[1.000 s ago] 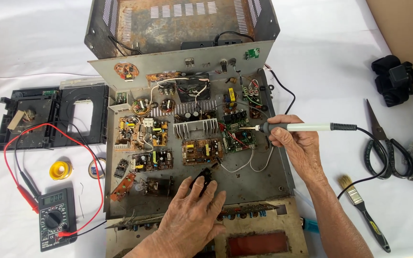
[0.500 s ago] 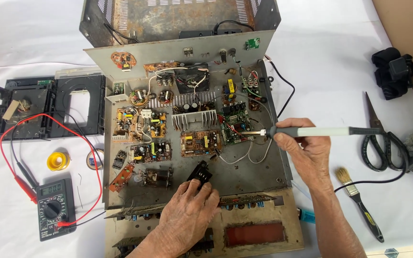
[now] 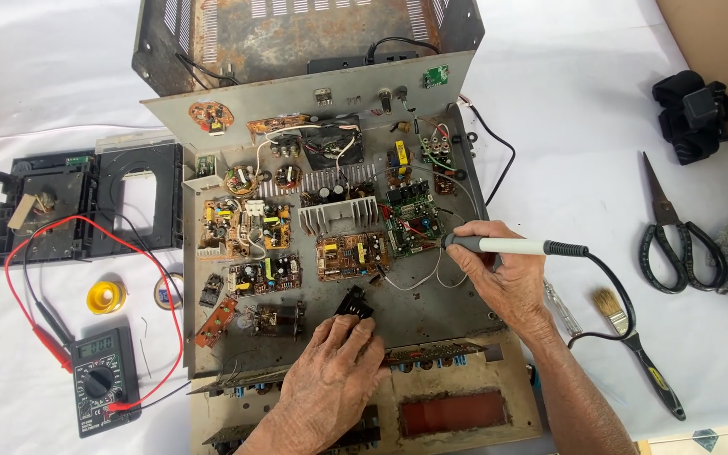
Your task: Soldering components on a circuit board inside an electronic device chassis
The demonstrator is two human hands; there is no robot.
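Two bare hands work over an opened grey metal chassis [image 3: 431,312] crowded with small circuit boards, which lies on a bench covered in white cloth [image 3: 566,109]. The right hand [image 3: 507,282] has its grip closed around the pale handle of a pencil-shaped soldering iron with a black cord [image 3: 511,246], held like a pen and nearly level, so that the dark tip reaches leftward from the grip to the edge of a small green circuit board [image 3: 410,221]. Holding it well back on the handle keeps the fingers off the hot end, and the cord trails away to the right of the grip, clear of the boards.

The left hand [image 3: 334,379] presses its fingertips on a small black block-shaped component [image 3: 354,303] just ahead of the grip on the chassis floor; the fingers pinch or steady it, seemingly so it cannot shift, though I cannot tell whether it is lifted or merely held down. It sits below and left of the iron's tip, near but apart.

Right of the iron hand lie a paintbrush with a black handle [image 3: 634,345] and black-handled scissors [image 3: 676,240], within easy reach. Far left of the left hand rest a black digital multimeter with red leads [image 3: 99,379] and a yellow spool of solder [image 3: 105,297].
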